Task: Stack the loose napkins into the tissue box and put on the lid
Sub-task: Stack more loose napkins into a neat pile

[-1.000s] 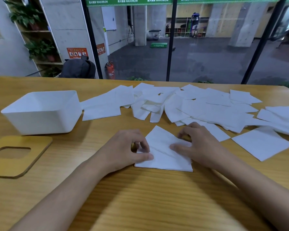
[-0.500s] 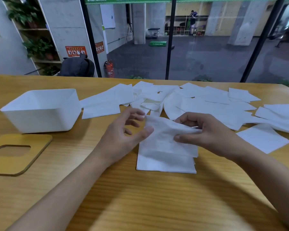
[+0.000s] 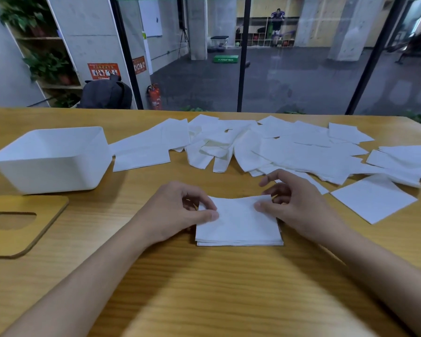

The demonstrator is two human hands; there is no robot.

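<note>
Two hands align a small stack [image 3: 238, 239] of napkins on the desk [image 3: 204, 293]: the left hand [image 3: 178, 212] pinches the top napkin [image 3: 236, 212] at its left edge between thumb and curled fingers, the right hand [image 3: 299, 207] pinches the right edge. Stacking looks barely begun. Farther left, the wooden lid [image 3: 46, 229] lies beside the open tissue box [image 3: 58, 176]; beyond, many loose napkins [image 3: 301, 152] await gathering, likely the next reach.

napkin stack [image 3: 238, 224]: between my left hand [image 3: 173, 212] and right hand [image 3: 297, 205]
tissue box [image 3: 51, 159]: left of my left hand
lid [image 3: 22, 224]: left too, before the tissue box
loose napkins [image 3: 289, 152]: behind my hands
</note>
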